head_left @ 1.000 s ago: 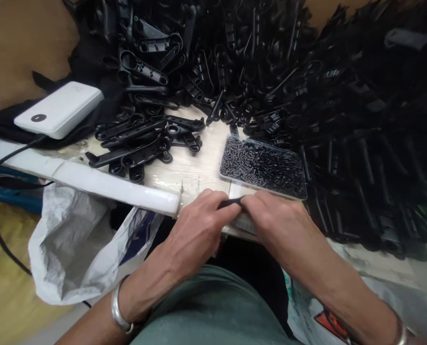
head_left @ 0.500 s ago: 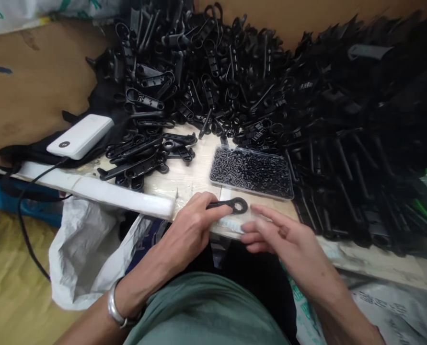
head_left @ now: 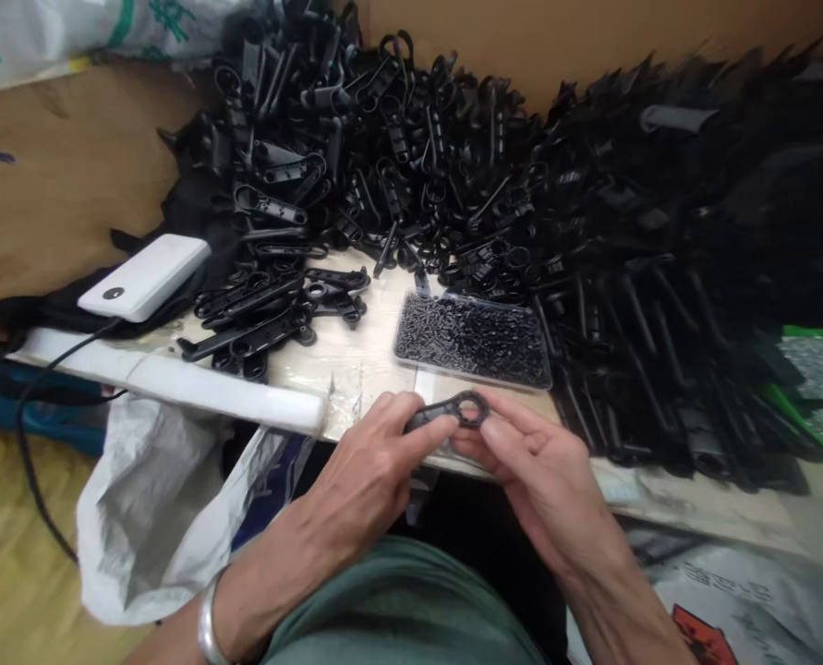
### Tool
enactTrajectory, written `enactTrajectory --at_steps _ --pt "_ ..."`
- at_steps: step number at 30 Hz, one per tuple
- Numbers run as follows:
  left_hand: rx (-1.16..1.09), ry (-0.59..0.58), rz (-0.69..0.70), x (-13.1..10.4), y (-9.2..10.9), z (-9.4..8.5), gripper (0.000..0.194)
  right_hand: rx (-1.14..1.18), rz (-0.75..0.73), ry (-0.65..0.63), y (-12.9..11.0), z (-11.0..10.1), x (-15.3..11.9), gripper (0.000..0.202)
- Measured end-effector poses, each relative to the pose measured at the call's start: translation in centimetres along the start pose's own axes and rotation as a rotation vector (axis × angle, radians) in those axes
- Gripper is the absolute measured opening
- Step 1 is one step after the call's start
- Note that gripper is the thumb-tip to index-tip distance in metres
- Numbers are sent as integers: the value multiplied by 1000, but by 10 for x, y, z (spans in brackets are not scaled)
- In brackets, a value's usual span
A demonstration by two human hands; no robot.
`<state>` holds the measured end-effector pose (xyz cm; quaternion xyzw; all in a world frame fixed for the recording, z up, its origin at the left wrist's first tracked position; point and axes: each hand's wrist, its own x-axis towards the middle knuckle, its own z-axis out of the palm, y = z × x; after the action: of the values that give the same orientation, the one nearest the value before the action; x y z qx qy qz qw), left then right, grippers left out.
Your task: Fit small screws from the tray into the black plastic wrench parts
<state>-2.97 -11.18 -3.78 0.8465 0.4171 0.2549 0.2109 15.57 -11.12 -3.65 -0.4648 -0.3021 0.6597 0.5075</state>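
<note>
A black plastic part [head_left: 445, 409] with a ring-shaped end is held between both hands near the table's front edge. My left hand [head_left: 376, 453] grips its narrower body, the index finger lying along it. The fingers and thumb of my right hand [head_left: 539, 453] pinch the ring end from the right. Just beyond the hands lies a clear shallow box [head_left: 473, 340] filled with tiny dark pieces. Several similar black parts [head_left: 272, 314] lie to the left of the box.
A large heap of black parts [head_left: 397, 139] covers the back, with more black pieces [head_left: 660, 351] at the right. At left are a white power bank [head_left: 146, 277] with a cable and a white sack [head_left: 154, 508]. A green-edged tray [head_left: 792, 406] stands far right.
My right hand has closed on the ring end of the part, which it was apart from before. The part is now tilted up a little. The camera view has shifted slightly.
</note>
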Motion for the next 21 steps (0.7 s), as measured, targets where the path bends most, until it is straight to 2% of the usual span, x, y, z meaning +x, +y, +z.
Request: enactTrajectory --at_steps 6,10,13,15,18,19,21 --pt "26 142 70 5 -7 15 64 -113 -85 38 -11 7 5 43" --pt "-2 105 129 20 3 11 50 -334 -154 76 -39 -2 -1 45" --pt "26 112 133 23 9 0 47 -582 -248 148 -76 -26 -11 43" --pt "72 165 99 20 5 -9 46 -809 -352 317 -105 -50 -16 41" --pt "169 288 39 10 -18 -26 38 -1267 -423 658 -145 -90 -16 37" --pt "224 332 13 6 -27 -33 35 -1402 -373 684 -154 -102 -14 38" --pt "365 383 -77 -1 -44 -48 27 -1596 -334 652 -164 -126 -6 39"
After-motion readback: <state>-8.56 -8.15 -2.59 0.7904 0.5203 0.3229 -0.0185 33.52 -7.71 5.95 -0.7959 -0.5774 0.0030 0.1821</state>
